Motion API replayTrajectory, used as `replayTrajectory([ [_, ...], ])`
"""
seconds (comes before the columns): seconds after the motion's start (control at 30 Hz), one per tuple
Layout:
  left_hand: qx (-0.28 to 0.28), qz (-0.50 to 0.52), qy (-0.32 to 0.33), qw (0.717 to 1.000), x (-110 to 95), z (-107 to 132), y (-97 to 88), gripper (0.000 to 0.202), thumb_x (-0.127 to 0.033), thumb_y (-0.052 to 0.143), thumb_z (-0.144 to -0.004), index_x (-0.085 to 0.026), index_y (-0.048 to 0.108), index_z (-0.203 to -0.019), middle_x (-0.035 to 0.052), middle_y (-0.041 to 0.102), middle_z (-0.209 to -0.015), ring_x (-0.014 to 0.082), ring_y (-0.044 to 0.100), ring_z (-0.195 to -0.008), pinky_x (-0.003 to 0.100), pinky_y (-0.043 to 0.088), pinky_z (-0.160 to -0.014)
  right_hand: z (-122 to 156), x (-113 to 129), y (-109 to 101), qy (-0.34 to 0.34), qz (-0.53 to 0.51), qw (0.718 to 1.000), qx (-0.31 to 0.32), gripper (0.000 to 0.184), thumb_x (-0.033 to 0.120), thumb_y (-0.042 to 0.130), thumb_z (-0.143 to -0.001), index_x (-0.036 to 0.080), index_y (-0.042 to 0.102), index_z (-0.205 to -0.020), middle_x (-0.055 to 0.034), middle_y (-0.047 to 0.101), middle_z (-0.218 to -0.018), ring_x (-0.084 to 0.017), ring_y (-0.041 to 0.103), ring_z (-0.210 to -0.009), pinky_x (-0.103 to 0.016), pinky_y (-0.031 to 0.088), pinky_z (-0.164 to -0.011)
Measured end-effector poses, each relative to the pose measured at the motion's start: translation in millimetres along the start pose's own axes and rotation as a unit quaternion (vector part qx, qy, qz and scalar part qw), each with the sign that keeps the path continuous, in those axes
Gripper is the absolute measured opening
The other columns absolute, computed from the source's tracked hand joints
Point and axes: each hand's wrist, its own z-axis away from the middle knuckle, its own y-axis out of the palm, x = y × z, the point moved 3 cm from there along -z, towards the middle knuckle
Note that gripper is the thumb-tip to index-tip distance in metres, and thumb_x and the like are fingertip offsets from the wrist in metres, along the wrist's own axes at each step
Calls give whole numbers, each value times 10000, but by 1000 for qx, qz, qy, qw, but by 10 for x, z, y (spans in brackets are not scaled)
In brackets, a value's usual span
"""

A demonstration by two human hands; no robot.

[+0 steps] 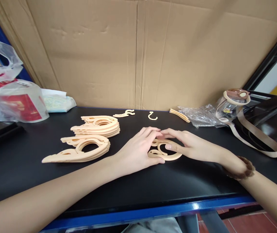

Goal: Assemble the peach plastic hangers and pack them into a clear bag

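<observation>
A cream plastic folding hanger (173, 158) lies on the black tabletop in front of me, partly covered by both hands. My left hand (138, 147) grips it from the left, thumb along the near edge and fingers over the far side. From the right, my right hand (191, 145) holds it, with the thumb on its round middle and fingertips meeting those of my left. Behind the hands lies a loose cream hook (152, 116). To the left are two stacks of similar folded hangers, a nearer stack (92, 152) and a farther stack (104, 127).
Small cream parts (125, 113) and thin cream strips (179, 115) lie toward the back, beside a clear plastic wrapper (201, 115). A strapped bottle (232, 103) stands right. A plastic bag (17, 97), a tissue pack (58, 101) and a dark flat object (0, 132) are left. Cardboard (92, 58) walls the back.
</observation>
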Motion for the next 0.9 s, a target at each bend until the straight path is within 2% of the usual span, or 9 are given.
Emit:
replayTrajectory([
  [0.07, 8, 10, -13, 1000, -22, 8, 6, 638, -343, 749, -733, -249, 422, -1273, 88, 413, -1414, 268, 385, -1309, 480, 367, -1071, 3, -14, 0, -9, 10, 1000, -6, 466, 472, 488, -922, 282, 459, -1346, -53, 546, -1349, -207, 511, -1229, -393, 399, -1039],
  [0.17, 13, 22, -15, 1000, -41, 18, 8, 697, -370, 736, -744, -245, 374, -1325, 99, 366, -1461, 271, 354, -1345, 483, 336, -1097, -3, -34, -27, -31, 55, 996, -56, 467, 478, 504, -909, 281, 489, -1332, -61, 522, -1364, -220, 463, -1267, -419, 376, -1060],
  [0.33, 28, 49, -71, 996, 32, 27, 13, 867, -485, 700, -743, -235, 243, -1436, 142, 362, -1473, 326, 405, -1311, 502, 397, -1018, -23, -88, -101, 10, 116, 984, -136, 344, 478, 468, -926, 231, 691, -1014, -74, 630, -1146, -228, 570, -1052, -406, 452, -914],
  [0.43, 59, 47, -109, 991, 83, 29, 22, 913, -550, 661, -753, -221, 197, -1468, 144, 446, -1424, 336, 453, -1263, 507, 400, -996, -20, -55, -123, -9, 139, 980, -139, 349, 440, 458, -943, 212, 715, -883, -59, 644, -962, -194, 563, -906, -360, 446, -827],
  [0.53, 68, 15, -108, 992, 91, 18, 12, 823, -569, 624, -780, -198, 292, -1435, 135, 492, -1381, 334, 469, -1227, 487, 404, -980, -3, 17, -94, -48, 145, 982, -107, 387, 424, 424, -963, 208, 719, -834, -48, 604, -867, -169, 521, -832, -327, 417, -772],
  [0.67, 72, -17, -71, 995, 58, -3, -2, 526, -529, 597, -826, -200, 530, -1231, 97, 583, -1226, 283, 535, -1098, 409, 446, -894, 5, 36, -13, -48, 143, 987, -53, 442, 457, 376, -974, 223, 727, -843, -48, 587, -851, -163, 493, -810, -316, 392, -739],
  [0.8, 68, -22, -50, 996, 38, -12, -8, 443, -493, 611, -834, -218, 566, -1178, 65, 607, -1143, 255, 541, -1040, 382, 443, -867, -10, 8, 32, -44, 153, 987, -24, 476, 459, 360, -979, 209, 712, -780, -45, 585, -818, -158, 485, -777, -318, 376, -728],
  [0.9, 71, -28, -54, 996, 40, -11, -4, 446, -501, 601, -839, -202, 567, -1168, 73, 605, -1147, 261, 541, -1033, 392, 440, -865, -14, 31, 9, -53, 147, 987, -47, 448, 449, 366, -981, 214, 726, -856, -42, 582, -811, -157, 484, -776, -317, 370, -744],
])
